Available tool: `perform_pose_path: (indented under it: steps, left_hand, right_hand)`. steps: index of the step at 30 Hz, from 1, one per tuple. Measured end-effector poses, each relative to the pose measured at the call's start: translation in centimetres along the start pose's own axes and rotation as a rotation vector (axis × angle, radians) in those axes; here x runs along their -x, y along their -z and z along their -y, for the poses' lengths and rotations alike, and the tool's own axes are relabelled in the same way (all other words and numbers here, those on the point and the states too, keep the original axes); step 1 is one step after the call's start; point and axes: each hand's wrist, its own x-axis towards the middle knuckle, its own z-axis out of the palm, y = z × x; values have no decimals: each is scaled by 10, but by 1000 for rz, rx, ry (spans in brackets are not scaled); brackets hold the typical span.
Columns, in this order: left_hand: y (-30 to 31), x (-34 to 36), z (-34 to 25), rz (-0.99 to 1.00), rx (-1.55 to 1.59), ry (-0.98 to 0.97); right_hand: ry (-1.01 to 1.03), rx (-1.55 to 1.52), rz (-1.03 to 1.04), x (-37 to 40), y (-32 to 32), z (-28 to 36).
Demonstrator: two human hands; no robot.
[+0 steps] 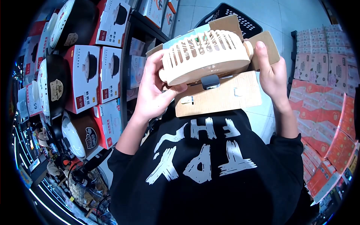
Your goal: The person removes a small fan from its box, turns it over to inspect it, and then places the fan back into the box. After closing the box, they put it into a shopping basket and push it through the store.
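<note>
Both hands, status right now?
Left hand: closed, holding one end of the beige slatted item.
Right hand: thumb on cardboard flap, fingers hidden; closure can't be told.

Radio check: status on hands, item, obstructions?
Left hand on left end of cream slatted housing; right hand at right flap of open carton. Near flap spread below, clear of slats.

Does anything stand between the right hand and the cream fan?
Yes: an open cardboard flap stands between the right hand, which holds it, and the right end of the cream fan.
</note>
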Motion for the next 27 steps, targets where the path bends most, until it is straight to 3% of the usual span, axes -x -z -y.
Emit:
perform_pose_path:
  steps: [5,8,10,11,12,14,22,24,27]
  left_hand:
    - [3,6,5,72,-280,142]
    - [4,8,3,157,-473,127]
    - [1,6,-4,119,-502,13]
    - [2,7,-7,131,-531,64]
    - [-1,8,-9,84,-488,63]
    - [-1,8,-3,220,-568,156]
    - [15,19,-20,-31,-709,-297]
    - [27,18,-17,-27,-678,-417]
    - [40,24,23,-233,-457,-489]
  right_hand:
    - [-20,7,-26,11,-8,2]
    - [0,-7,-31,15,-7,1]
    - [11,-3,-41,19,-5,4]
    - [8,-90,-83,21,-9,13]
    - [11,-25,-43,22,-8,11]
    - [19,105,35,25,-6,5]
    - [-79,48,-38,27,0,2]
    - [-76,46,-44,28,1,-1]
    - [-70,42,-89,27,5,-3]
